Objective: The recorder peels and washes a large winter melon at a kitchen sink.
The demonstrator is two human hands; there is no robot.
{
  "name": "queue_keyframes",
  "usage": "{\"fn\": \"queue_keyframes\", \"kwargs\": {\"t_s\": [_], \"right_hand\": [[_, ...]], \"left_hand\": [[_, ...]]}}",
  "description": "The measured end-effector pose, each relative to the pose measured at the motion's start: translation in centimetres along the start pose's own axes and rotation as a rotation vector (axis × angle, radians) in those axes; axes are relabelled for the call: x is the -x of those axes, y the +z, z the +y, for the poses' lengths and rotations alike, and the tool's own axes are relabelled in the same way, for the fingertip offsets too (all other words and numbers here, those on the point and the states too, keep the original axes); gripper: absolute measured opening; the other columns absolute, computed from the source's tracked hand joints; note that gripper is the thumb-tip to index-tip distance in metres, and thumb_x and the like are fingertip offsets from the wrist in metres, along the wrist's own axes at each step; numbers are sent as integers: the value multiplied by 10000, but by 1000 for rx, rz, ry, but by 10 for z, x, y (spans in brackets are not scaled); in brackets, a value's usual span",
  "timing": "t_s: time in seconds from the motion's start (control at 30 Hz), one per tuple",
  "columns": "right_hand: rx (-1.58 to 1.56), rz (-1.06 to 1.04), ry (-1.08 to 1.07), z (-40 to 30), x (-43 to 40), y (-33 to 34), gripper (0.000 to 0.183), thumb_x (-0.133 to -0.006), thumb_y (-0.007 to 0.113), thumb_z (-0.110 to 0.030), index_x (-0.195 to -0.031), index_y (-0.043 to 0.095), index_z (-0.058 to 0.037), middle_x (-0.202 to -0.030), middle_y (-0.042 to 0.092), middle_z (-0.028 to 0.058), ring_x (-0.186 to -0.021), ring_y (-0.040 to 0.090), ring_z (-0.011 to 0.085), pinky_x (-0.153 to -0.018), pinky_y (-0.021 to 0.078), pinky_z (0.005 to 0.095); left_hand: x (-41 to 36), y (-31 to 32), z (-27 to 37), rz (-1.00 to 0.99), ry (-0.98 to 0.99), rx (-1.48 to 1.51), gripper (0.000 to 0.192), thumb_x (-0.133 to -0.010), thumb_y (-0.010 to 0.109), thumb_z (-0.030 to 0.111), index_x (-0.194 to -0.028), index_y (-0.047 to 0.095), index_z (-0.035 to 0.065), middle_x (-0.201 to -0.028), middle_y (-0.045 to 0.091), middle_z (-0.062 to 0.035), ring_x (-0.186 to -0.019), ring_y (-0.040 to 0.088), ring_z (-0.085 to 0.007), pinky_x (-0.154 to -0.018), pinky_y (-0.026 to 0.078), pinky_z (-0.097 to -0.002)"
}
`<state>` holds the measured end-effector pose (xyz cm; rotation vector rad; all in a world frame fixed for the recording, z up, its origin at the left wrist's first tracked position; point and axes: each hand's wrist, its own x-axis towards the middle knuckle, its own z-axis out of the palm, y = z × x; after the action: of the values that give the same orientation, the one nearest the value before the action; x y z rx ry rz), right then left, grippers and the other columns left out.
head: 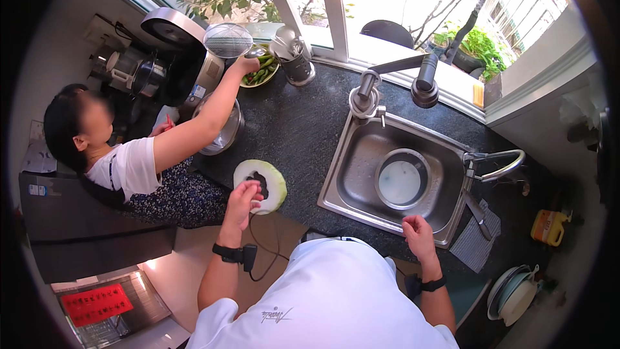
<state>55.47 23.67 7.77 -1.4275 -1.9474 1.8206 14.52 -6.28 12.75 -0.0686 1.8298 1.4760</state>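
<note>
My left hand (243, 199) is raised over the near edge of a thick winter melon slice (274, 184), fingers loosely curled and apart, nothing seen in them. The slice has pale flesh, a green rind and a hole in its middle; it lies at the counter's front edge. My right hand (418, 235) hovers by the front rim of the stainless steel sink (361, 155), its fingers curled in with nothing visible in them. Inside the sink stands a round metal bowl (380, 174) holding cloudy whitish water.
At left, another person (131, 169) reaches across a metal pot (232, 131) to a bowl of green peppers (264, 75). A knife (477, 214) lies on a striped cloth (477, 247) right of the sink. A faucet (503, 162) and a utensil holder (298, 69) stand on the counter.
</note>
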Motion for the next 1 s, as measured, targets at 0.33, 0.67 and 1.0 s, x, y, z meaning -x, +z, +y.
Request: {"fn": "queue_keyframes", "kwargs": {"t_s": [0.33, 0.67, 1.0], "right_hand": [[111, 278, 82, 47, -31, -48, 307, -889, 686, -205, -1112, 679, 5, -886, 727, 124, -843, 701, 211, -785, 550, 352], [-415, 706, 261, 86, -107, -178, 362, -983, 685, -303, -1245, 572, -80, -879, 638, 59, -667, 655, 180, -514, 533, 320], [-631, 799, 207, 95, -174, -198, 254, -1042, 548, -264, -1095, 563, -17, -858, 651, 112, -617, 667, 212, -456, 551, 317]], "left_hand": [[-69, -114, -191, 387, -544, 464, 548, -900, 801, 338, -1340, 561, 117, -1189, 657, -110, -1090, 643, -312, -795, 575, -471], [-110, -99, -190, 392, -501, 481, 555, -828, 847, 248, -1314, 598, 153, -1199, 702, -78, -1076, 676, -292, -845, 563, -481], [-21, -1, -76, -18, -11, 226, 464, -834, 732, -22, -1270, 576, 6, -1027, 686, -126, -916, 722, -279, -828, 630, -463]]}}
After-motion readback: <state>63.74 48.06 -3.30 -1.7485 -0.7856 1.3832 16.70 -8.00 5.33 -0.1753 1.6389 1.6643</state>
